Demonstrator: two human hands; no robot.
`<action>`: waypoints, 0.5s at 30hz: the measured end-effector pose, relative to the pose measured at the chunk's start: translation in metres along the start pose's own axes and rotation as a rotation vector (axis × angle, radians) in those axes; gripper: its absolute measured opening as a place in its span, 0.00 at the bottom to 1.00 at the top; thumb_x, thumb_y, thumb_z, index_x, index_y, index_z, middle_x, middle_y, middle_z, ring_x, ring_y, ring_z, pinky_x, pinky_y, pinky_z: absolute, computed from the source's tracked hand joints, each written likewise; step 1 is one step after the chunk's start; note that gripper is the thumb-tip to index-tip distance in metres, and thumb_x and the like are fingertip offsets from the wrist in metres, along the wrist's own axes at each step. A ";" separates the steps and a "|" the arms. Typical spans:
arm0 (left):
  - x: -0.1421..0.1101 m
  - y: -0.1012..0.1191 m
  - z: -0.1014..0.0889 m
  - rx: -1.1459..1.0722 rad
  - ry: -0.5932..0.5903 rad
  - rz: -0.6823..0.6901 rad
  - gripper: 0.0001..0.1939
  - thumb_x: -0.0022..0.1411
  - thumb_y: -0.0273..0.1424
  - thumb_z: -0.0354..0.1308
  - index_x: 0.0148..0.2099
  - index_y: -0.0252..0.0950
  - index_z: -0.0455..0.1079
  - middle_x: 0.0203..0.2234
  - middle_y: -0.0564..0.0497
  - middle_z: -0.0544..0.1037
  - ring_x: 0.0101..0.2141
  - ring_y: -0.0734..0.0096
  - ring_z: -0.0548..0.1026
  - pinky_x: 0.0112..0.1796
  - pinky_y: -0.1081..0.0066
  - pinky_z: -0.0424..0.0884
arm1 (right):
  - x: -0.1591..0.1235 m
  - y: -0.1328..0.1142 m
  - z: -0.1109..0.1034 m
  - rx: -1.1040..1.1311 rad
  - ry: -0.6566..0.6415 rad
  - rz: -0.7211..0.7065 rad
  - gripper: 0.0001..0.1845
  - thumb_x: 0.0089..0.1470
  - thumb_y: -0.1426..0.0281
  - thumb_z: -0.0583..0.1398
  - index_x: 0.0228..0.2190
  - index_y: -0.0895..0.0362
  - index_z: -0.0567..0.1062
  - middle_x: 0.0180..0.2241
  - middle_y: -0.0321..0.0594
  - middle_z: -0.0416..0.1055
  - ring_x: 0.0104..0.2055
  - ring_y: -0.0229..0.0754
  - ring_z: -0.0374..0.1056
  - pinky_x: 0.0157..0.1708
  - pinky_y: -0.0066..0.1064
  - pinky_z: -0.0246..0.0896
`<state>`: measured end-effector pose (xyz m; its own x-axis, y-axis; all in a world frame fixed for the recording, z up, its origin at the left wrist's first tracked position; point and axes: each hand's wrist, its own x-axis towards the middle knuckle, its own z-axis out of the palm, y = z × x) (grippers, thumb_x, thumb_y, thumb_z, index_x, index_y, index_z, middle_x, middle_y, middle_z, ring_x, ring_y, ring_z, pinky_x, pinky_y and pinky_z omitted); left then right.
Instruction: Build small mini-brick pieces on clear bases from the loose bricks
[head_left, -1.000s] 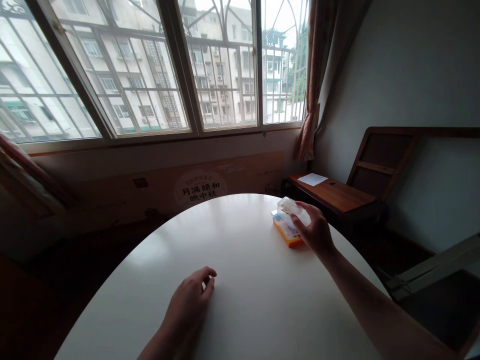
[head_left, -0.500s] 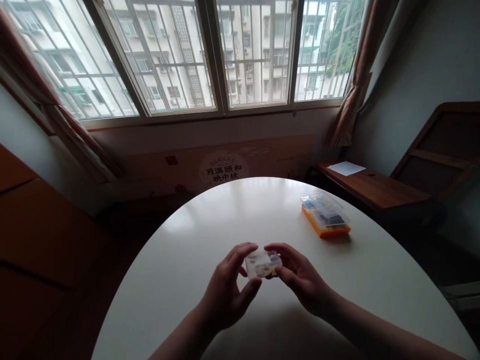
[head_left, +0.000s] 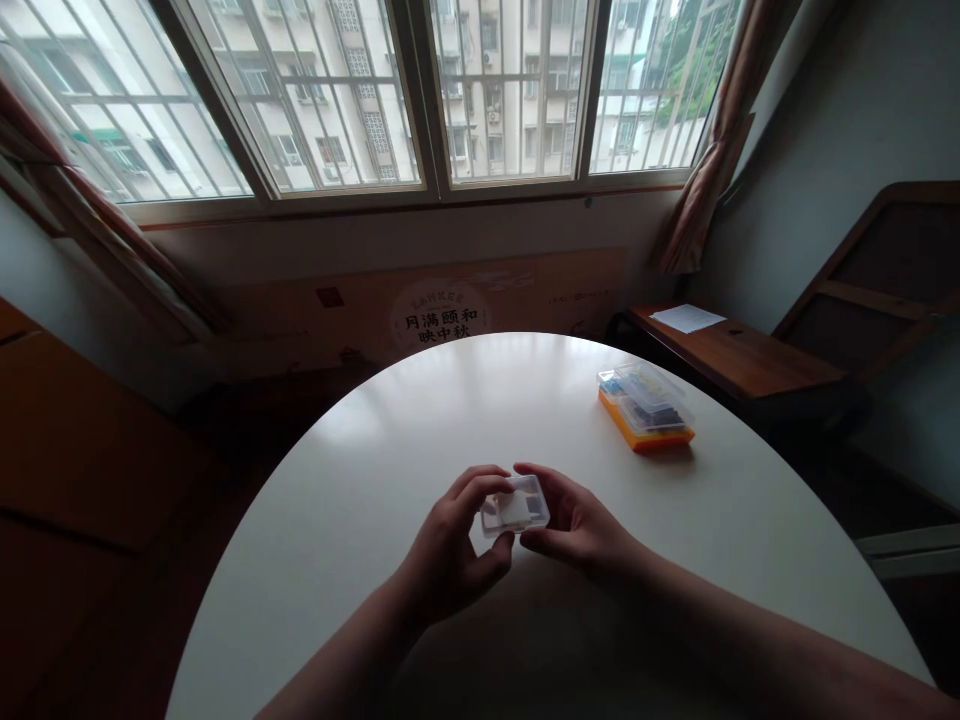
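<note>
At the far left we see an orange-brown cabinet (head_left: pixel 67 440), then a curtain (head_left: pixel 112 240) hanging beside the barred window. Coming right, we reach the white, rounded counter (head_left: pixel 300 560). Over its middle, our left hand (head_left: pixel 457 535) has the small clear box (head_left: pixel 517 507) between its fingers, on the top and far side, and the thumb at the near edge. The box is a little tilted towards us; something pale and something dark show inside, too blurred for us to name. Our right hand (head_left: pixel 581 525) is curved narrowly about the right end, thumb by the near corner; whether it grips there too, we cannot tell.

As we judge it, picking up is done: the box is in hand, apart from the orange case (head_left: pixel 646 408). Its lid looks closed and its contents are inside, so opening or emptying is not yet done. The case sits farther right, its clear top over blue and dark pieces. Beyond the counter, a paper sheet (head_left: pixel 688 318) lies on a wooden bench (head_left: pixel 772 365).
</note>
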<state>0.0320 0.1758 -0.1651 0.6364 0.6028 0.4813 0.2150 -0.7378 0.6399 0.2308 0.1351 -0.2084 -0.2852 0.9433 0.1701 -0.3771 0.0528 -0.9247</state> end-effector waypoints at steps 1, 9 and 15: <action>0.000 0.000 0.000 0.014 -0.004 0.005 0.24 0.53 0.20 0.56 0.52 0.40 0.64 0.49 0.46 0.71 0.48 0.64 0.73 0.45 0.66 0.74 | 0.001 0.001 -0.001 0.004 -0.003 0.001 0.36 0.48 0.73 0.70 0.57 0.54 0.66 0.50 0.46 0.71 0.50 0.43 0.70 0.48 0.34 0.66; -0.002 -0.003 -0.001 0.219 -0.059 0.035 0.24 0.53 0.23 0.59 0.52 0.41 0.62 0.50 0.46 0.73 0.47 0.62 0.74 0.45 0.63 0.74 | 0.004 0.004 -0.004 0.009 -0.022 -0.013 0.31 0.47 0.75 0.71 0.52 0.55 0.70 0.47 0.44 0.73 0.47 0.42 0.71 0.46 0.33 0.68; 0.003 -0.002 0.001 0.436 -0.065 0.134 0.27 0.53 0.25 0.58 0.57 0.42 0.64 0.49 0.45 0.74 0.44 0.58 0.74 0.38 0.62 0.75 | 0.006 0.000 -0.003 0.090 -0.061 0.071 0.32 0.48 0.73 0.70 0.53 0.56 0.68 0.43 0.43 0.74 0.44 0.42 0.73 0.43 0.34 0.69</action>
<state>0.0339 0.1790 -0.1658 0.7218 0.4836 0.4951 0.4106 -0.8751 0.2561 0.2316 0.1413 -0.2084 -0.3663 0.9216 0.1287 -0.4308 -0.0454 -0.9013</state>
